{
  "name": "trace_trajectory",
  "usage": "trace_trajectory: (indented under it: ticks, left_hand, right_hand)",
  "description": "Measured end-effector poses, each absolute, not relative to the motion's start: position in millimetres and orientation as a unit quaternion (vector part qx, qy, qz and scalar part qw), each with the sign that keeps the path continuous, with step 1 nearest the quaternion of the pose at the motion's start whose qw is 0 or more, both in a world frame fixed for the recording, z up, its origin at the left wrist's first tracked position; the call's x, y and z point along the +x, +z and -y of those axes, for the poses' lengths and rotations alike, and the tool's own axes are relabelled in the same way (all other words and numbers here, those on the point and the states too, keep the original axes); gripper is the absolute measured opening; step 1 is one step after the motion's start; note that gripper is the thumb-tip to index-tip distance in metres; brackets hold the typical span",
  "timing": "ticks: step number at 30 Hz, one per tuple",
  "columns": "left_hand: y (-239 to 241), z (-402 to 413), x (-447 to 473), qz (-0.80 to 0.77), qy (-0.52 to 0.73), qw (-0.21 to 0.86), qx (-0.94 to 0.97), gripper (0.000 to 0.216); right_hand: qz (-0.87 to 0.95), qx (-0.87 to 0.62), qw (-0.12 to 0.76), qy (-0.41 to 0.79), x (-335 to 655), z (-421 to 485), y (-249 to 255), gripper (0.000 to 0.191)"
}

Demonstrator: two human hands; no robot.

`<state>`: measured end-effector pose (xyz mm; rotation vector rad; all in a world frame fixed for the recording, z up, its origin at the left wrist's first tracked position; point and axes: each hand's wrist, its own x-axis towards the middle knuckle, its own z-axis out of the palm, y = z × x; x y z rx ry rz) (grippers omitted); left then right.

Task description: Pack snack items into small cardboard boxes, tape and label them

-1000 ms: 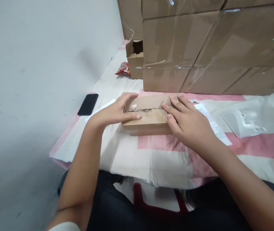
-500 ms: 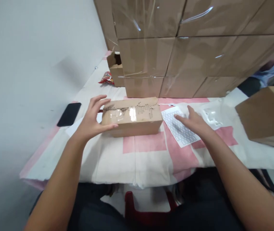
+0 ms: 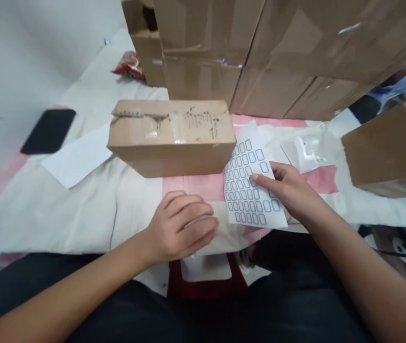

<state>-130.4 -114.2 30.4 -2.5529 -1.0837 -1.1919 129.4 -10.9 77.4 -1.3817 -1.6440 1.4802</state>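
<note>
My right hand (image 3: 292, 189) grips the lower right edge of a white label sheet (image 3: 247, 188) printed with rows of small blue-outlined rectangles. The thumb lies on top of it and the fingers are behind. The sheet is tilted up and slightly bent. Left of the sheet, my left hand (image 3: 184, 226) hovers near the table's front edge, its fingers curled together and no object visible in them; the palm is hidden. Beyond both hands stands a taped cardboard box (image 3: 174, 128) with dark handwriting on top and a torn seam.
Stacked cardboard boxes (image 3: 203, 71) wall off the back. A black phone (image 3: 49, 131) and white paper (image 3: 79, 155) lie at left, a red packet (image 3: 129, 65) behind. On the right are a clear plastic package (image 3: 304, 152) and another cardboard box (image 3: 391, 147). A red stool (image 3: 206, 288) stands below.
My left hand has let go of the box and come right and nearer, its fingers curling. My right hand has taken hold of the label sheet and lifted it. The view has shifted.
</note>
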Motion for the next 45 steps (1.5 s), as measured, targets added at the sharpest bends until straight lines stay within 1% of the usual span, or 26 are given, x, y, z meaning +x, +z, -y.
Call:
trace_trajectory:
  ticks: [2,3,5,7,8,10,12,16,19,21,24,26,28,32,34,38,42,45]
  left_hand:
    - [20.9,116.7,-116.7,0.368,-0.392,0.013,-0.843,0.034]
    - [17.3,117.2,-111.9,0.384,-0.392,-0.013,-0.836,0.04]
    - [12.3,117.2,-105.8,0.42,-0.397,-0.051,-0.815,0.061]
    - [9.4,116.1,-103.4,0.448,-0.392,-0.057,-0.802,0.076]
    - [8.4,115.2,-103.3,0.457,-0.382,-0.05,-0.802,0.077]
    - [6.7,113.2,-104.7,0.463,-0.363,-0.027,-0.808,0.067]
    - [5.5,111.2,-107.3,0.454,-0.362,0.012,-0.814,0.054]
    - [6.6,108.9,-111.6,0.418,-0.38,0.089,-0.82,0.038]
    - [9.2,109.4,-113.0,0.405,-0.368,0.086,-0.833,0.026]
    - [9.8,110.1,-113.6,0.4,-0.362,0.074,-0.839,0.028]
    - [9.1,110.8,-114.4,0.408,-0.34,0.047,-0.846,0.043]
    - [8.8,110.9,-115.0,0.414,-0.328,0.035,-0.849,0.046]
    - [9.4,110.6,-115.8,0.42,-0.328,0.041,-0.846,0.041]
    - [13.2,109.2,-118.8,0.438,-0.327,0.101,-0.831,0.033]
    - [14.9,108.3,-120.0,0.43,-0.32,0.115,-0.836,0.028]
    - [16.0,107.8,-120.0,0.4,-0.315,0.1,-0.855,0.016]
    - [16.2,109.0,-118.0,0.394,-0.318,0.134,-0.852,0.025]
    - [15.7,110.0,-116.2,0.397,-0.318,0.157,-0.847,0.026]
  right_hand:
    - [0.613,-0.498,0.246,0.562,120.8,34.2,79.5,0.024]
    - [0.619,-0.49,0.234,0.568,117.3,44.4,78.5,0.024]
    - [0.637,-0.455,0.209,0.586,112.9,60.9,72.4,0.024]
    - [0.655,-0.396,0.181,0.617,111.2,72.3,62.3,0.023]
    - [0.659,-0.366,0.166,0.636,110.7,76.4,56.7,0.021]
    - [0.653,-0.325,0.146,0.669,109.8,81.9,46.4,0.016]
    - [0.629,-0.317,0.158,0.692,108.4,84.8,38.9,0.012]
    - [0.582,-0.327,0.208,0.715,106.1,85.3,32.4,0.016]
    - [0.582,-0.348,0.221,0.701,106.4,84.1,29.7,0.018]
    - [0.601,-0.363,0.228,0.674,107.3,83.8,27.4,0.017]
    - [0.632,-0.373,0.237,0.637,108.4,84.9,24.7,0.016]
    - [0.637,-0.374,0.242,0.63,108.4,86.1,24.4,0.015]
    - [0.634,-0.368,0.253,0.631,107.8,86.5,25.0,0.013]
    - [0.635,-0.346,0.276,0.633,106.0,82.7,26.2,0.01]
    - [0.639,-0.34,0.268,0.636,105.4,79.9,25.9,0.011]
    - [0.649,-0.357,0.238,0.628,104.7,78.3,26.1,0.017]
    - [0.627,-0.399,0.25,0.62,103.5,82.0,28.8,0.023]
    - [0.588,-0.417,0.267,0.64,102.1,83.5,30.7,0.022]
